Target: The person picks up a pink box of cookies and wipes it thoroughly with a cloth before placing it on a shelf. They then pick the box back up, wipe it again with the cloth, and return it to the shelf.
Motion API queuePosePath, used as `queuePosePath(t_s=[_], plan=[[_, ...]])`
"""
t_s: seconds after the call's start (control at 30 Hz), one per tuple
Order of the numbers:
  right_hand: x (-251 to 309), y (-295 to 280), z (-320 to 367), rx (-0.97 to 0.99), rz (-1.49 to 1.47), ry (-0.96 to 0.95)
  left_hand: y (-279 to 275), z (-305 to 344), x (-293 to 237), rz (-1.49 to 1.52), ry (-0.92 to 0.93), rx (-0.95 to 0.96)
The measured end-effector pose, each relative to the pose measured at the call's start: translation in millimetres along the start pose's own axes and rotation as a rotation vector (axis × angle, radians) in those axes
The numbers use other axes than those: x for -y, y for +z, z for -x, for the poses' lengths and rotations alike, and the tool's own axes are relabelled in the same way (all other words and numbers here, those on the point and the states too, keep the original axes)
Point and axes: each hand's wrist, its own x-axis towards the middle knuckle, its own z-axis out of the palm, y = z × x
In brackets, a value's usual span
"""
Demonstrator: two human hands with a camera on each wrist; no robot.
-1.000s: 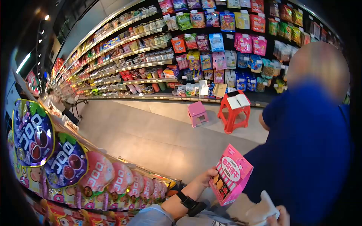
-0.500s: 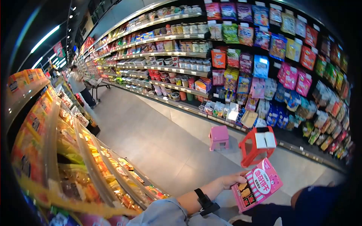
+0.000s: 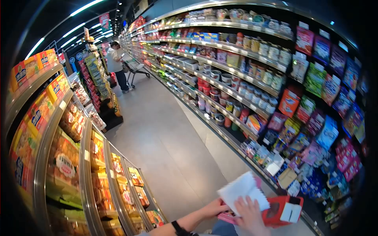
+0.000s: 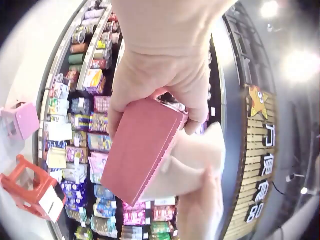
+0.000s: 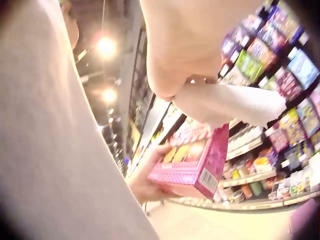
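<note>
My left hand (image 3: 214, 207) grips a pink cookie box (image 4: 142, 147) by its edges, fingers on one side and thumb on the other. In the right wrist view, the box's windowed front with cookie pictures and a barcode on its end shows. My right hand (image 3: 250, 214) holds a white cloth (image 3: 236, 190) against the front of the box, its fingers spread over the cloth. From the head view, the cloth and hand hide most of the box. The left wrist view shows the right thumb (image 4: 202, 175) at the cloth.
A red stool (image 3: 275, 212) with an open notebook (image 3: 290, 212) stands just beyond my hands; a pink stool (image 4: 22, 120) is near it. Stocked shelves (image 3: 236, 90) line the right, packaged-food racks (image 3: 84, 157) the left. A person (image 3: 116, 67) stands by a cart (image 3: 136, 67) down the aisle.
The view has swung left along the aisle. My right hand has brought the white cloth up over the front of the box, which was uncovered before. My left hand keeps its hold.
</note>
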Motion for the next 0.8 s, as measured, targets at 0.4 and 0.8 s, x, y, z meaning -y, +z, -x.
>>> queuePosePath(t_s=[0.4, 0.8], plan=[[-56.3, 51.9, -474.5, 0.052, -0.241, -0.383, -264.1, -65.3, -240.1, -0.245, 0.205, -0.457], [47.9, 162.9, -921.9, 0.824, -0.860, -0.625, -586.3, -19.9, -418.4, -0.313, 0.386, -0.775]])
